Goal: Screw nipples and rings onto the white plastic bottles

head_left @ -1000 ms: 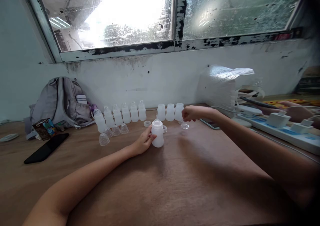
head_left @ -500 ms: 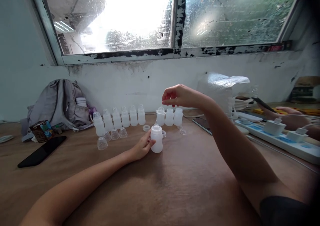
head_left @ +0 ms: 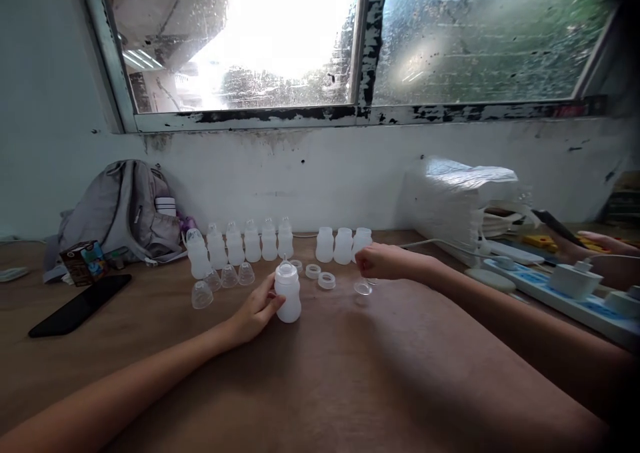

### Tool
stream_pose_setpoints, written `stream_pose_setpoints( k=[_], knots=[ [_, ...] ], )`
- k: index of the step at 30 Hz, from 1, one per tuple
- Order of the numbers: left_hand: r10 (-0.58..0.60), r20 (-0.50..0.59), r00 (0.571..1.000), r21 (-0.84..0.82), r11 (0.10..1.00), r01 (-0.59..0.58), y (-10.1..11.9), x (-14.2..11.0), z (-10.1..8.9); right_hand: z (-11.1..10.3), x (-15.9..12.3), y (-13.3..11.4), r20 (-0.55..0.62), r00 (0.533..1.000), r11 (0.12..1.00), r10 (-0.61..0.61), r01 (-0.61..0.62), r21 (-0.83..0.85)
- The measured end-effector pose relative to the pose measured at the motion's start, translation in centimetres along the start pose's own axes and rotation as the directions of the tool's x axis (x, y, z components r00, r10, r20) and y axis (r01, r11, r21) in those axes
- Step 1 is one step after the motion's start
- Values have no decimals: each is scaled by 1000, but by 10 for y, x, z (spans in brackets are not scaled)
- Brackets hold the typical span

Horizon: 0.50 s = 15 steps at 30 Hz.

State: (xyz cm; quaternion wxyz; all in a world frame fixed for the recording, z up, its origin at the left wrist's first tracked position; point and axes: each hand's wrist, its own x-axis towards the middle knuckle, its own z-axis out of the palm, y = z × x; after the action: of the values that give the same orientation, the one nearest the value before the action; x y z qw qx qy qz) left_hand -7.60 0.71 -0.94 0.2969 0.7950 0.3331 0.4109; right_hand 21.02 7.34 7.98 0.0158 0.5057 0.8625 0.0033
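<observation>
My left hand [head_left: 257,309] is wrapped round the side of a milky white baby bottle [head_left: 289,299] that stands upright on the table. A ring collar with a clear teat tip tops this bottle. My right hand [head_left: 373,261] is closed in a downward pinch. Whatever lies between its fingertips is hidden. Just below it is a clear round teat [head_left: 363,288], and a second clear piece is partly covered by the hand. White ring collars [head_left: 327,281] lie between my hands. Behind them stand three uncapped bottles [head_left: 343,246], the rightmost partly behind my right hand.
Several capped bottles [head_left: 251,241] line up at the back left, with clear dome caps [head_left: 229,277] before them. Further left are a black phone [head_left: 83,305], a small box [head_left: 84,263] and a grey backpack [head_left: 120,206]. A power strip [head_left: 565,299] and another person's hand [head_left: 565,239] are at right.
My right hand has come down and right from above the uncapped bottles. The clear teat seen over the leftmost one is gone from there. My left hand and its bottle have shifted slightly left.
</observation>
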Motion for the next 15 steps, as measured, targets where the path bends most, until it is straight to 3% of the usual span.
stream_pose_setpoints(
  k=[4,7,11,15],
  knots=[
    [44,24,999,107,993,-46,6,0,-8,23,2,12,42,999,999,32,-33,23],
    [32,14,999,306,951,-35,12,-3,-29,26,1,17,55,998,1000,22,-23,14],
    [40,-120,992,661,748,49,8,-20,-77,21,-8,15,27,999,999,37,-37,-13],
    [-107,-298,949,768,564,305,-15,-47,-113,23,-14,-5,-126,989,994,-74,83,68]
  ],
)
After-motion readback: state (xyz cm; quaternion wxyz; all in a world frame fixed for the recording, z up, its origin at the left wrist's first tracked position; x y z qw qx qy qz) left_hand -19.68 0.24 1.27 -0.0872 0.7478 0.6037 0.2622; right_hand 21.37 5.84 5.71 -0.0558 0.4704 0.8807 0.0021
